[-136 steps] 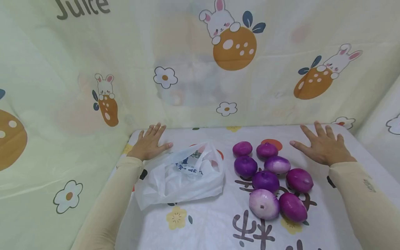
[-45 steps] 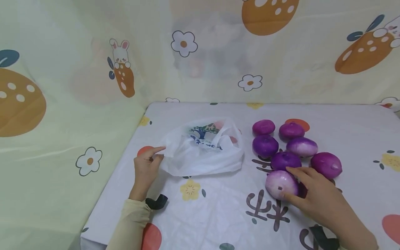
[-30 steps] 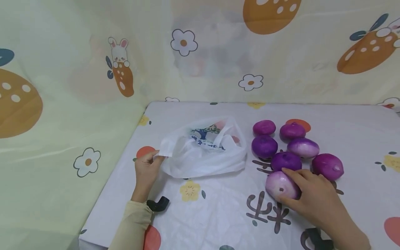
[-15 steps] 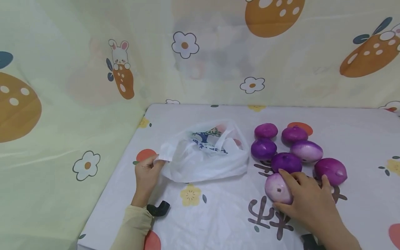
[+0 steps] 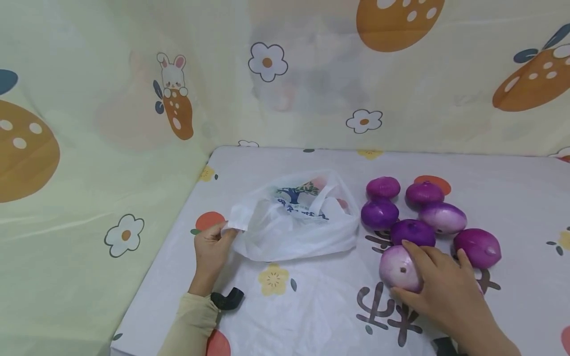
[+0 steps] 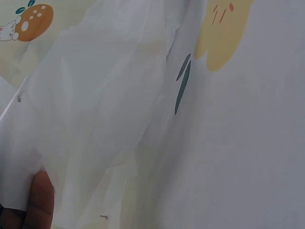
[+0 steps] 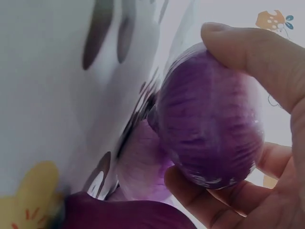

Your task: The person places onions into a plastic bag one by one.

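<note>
My left hand [image 5: 211, 254] pinches the near-left corner of a white plastic bag [image 5: 289, 244] with a printed tree and blue lettering. Its thin film [image 6: 95, 109] fills much of the left wrist view, a fingertip behind it. My right hand [image 5: 450, 294] grips a pale purple-and-white onion [image 5: 398, 269], the frontmost one visible at left of its group. The right wrist view has the thumb on one side of this onion [image 7: 209, 119] and fingers on the other. Another magenta onion [image 7: 126, 214] lies close by, mostly hidden under the right hand in the head view.
Several purple onions stand behind the right hand, among them a dark one [image 5: 413, 232] and a magenta one [image 5: 477, 248]. A white printed cloth covers the table [image 5: 303, 321]. Patterned curtains [image 5: 307, 99] hang behind and to the left.
Both hands lay spread near the far table edge 4.5 s ago. Since then the left came to the bag corner and pinched it; the right came to the front pale onion and closed round it.
</note>
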Demonstrator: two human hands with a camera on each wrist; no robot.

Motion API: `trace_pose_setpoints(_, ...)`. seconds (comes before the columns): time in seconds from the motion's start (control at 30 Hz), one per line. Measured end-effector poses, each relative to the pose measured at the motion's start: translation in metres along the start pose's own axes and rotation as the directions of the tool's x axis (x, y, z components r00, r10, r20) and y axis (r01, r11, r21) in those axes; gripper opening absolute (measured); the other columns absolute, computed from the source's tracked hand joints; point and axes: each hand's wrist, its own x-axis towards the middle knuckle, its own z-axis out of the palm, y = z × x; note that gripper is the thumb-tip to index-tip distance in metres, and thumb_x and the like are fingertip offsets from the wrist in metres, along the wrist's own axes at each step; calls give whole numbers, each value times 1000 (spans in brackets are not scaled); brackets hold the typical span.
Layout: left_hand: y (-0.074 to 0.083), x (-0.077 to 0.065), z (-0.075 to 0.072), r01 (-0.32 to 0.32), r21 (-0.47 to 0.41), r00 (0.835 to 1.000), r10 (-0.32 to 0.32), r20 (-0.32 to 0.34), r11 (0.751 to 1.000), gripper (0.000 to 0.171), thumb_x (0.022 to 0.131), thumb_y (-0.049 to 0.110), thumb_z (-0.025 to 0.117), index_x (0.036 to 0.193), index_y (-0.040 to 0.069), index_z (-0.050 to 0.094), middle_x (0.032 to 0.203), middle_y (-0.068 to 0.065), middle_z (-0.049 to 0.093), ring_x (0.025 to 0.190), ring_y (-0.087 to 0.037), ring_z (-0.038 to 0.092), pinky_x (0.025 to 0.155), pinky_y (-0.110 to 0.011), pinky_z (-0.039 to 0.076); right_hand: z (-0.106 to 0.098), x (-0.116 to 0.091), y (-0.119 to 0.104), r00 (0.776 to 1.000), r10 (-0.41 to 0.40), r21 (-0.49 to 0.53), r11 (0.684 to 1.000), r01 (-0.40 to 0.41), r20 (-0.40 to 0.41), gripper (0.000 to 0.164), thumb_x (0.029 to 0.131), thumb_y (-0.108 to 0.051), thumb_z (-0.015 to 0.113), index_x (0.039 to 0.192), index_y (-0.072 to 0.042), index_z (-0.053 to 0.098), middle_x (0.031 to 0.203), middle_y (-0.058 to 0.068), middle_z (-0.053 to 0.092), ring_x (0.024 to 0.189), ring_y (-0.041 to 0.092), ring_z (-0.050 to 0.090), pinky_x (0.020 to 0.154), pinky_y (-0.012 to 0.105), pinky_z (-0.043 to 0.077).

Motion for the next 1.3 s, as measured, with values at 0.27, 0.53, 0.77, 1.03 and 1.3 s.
trace_pose_setpoints(0.27,1,0,0,-35,-39,999,36,11,999,9,87,-12,72,93,-10,79,88,-14,78,77,-3,67,68,-17,54,-7,6,-5,993,-52,130,989,66,-107,95,62,-38,96,141,-2,58,121,24,67,108,44,62,98,69,41)
trace_pose_setpoints(0.53,2,-3,-1,-51,-76,998,52,17,996,10,86,-12,70,91,-11,78,84,16,75,71,-3,62,64,-16,50,-17,17,-17,993,-68,214,973,88,-98,94,65,-33,97,143,-3,56,125,19,66,110,40,62,89,61,50)
trace_pose_setpoints(0.77,1,-1,-1,-57,-78,998,59,19,995,10,85,-14,70,89,-11,78,83,12,75,71,-4,62,64,-16,50,-27,26,-23,998,-31,224,974,42,-54,95,65,-37,98,144,-6,55,128,19,59,109,40,61,83,68,53)
trace_pose_setpoints(1.03,1,-2,0,-52,-67,998,53,17,996,15,85,-16,69,87,-6,80,82,11,75,71,-4,64,65,-17,52,-34,37,-30,988,-104,213,969,127,-116,91,66,-34,96,143,-5,57,126,18,62,107,33,60,80,61,55)
trace_pose_setpoints(1.3,2,-1,1,-74,-57,997,76,31,996,10,84,-16,69,87,-11,78,84,-19,76,74,-3,66,67,-17,54,-39,51,-38,980,-145,289,940,180,-140,91,68,-29,96,145,-7,54,129,12,65,111,28,61,99,27,50)
